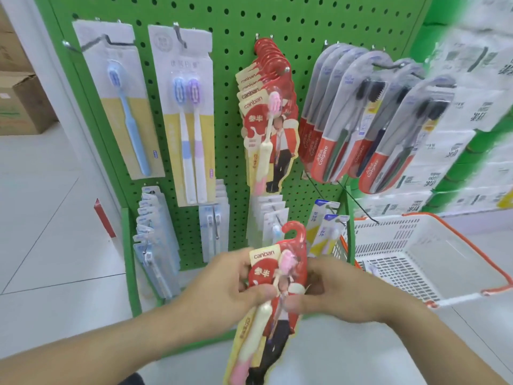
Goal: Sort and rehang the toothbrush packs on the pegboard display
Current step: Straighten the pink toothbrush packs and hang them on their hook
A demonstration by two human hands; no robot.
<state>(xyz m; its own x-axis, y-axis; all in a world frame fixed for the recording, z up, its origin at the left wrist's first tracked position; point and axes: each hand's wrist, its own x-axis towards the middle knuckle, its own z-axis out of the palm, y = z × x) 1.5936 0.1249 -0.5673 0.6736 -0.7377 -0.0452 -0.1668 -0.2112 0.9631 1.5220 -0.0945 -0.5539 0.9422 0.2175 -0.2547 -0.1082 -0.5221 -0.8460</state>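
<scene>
I hold a red Canban toothbrush pack (273, 276) with a pink brush, low in front of the green pegboard (238, 20). My left hand (222, 284) grips its left edge, thumb across the front. My right hand (341, 290) pinches its right edge. Its red hook end points up, free of any peg. A stack of matching Canban packs (266, 112) hangs on a peg at the board's middle. Grey-and-red Colgate packs (361, 120) hang at the right. White-and-yellow packs, a single blue brush (119, 101) and a twin brush (188, 115), hang at the left.
A white basket with orange rim (433, 245) stands at the right, beside the board's lower corner. Small pale packs (155, 240) hang along the bottom row. Stacked white-and-green goods (477, 107) fill the right; cardboard boxes (22, 107) sit far left on the tiled floor.
</scene>
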